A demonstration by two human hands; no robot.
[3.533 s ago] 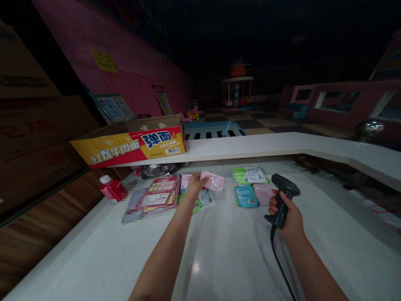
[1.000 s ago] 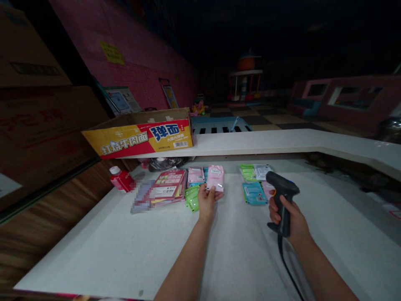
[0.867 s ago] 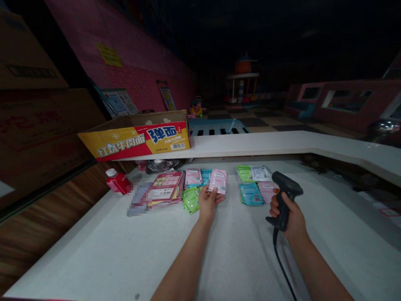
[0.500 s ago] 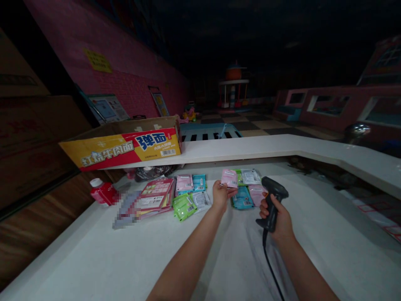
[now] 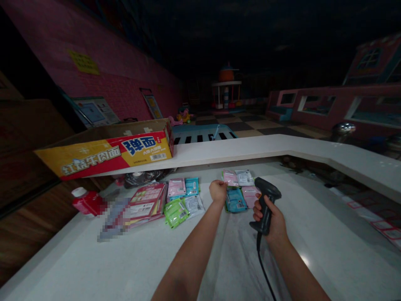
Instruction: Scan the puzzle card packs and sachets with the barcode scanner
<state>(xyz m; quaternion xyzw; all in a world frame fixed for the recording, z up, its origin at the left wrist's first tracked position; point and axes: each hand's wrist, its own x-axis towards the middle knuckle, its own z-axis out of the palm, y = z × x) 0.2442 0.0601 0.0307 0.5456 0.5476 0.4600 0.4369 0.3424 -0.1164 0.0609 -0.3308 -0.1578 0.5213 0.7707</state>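
My right hand (image 5: 275, 221) is wrapped round the handle of a black barcode scanner (image 5: 266, 198), its head over the right-hand packets and its cable trailing toward me. The fingers of my left hand (image 5: 218, 191) are closed at the left edge of a small pink packet (image 5: 231, 177), which lies over a mostly covered green one. Beside that packet is a white packet (image 5: 244, 177); nearer me lie a blue packet (image 5: 236, 200) and another pink packet (image 5: 250, 195). Left of my hand, a second group includes a green packet (image 5: 176, 212) and a silvery packet (image 5: 194, 205).
Flat red-and-pink packages (image 5: 147, 205) lie on the white counter (image 5: 125, 267) at left, near a red bottle (image 5: 87, 201) with a white cap. A cardboard noodle box (image 5: 109, 152) rests on the raised ledge (image 5: 219, 151) along the counter's far side.
My left hand has brought the pink packet down and back onto the green one beside the white packet. The scanner stays in my right hand. The whole view has shifted slightly.
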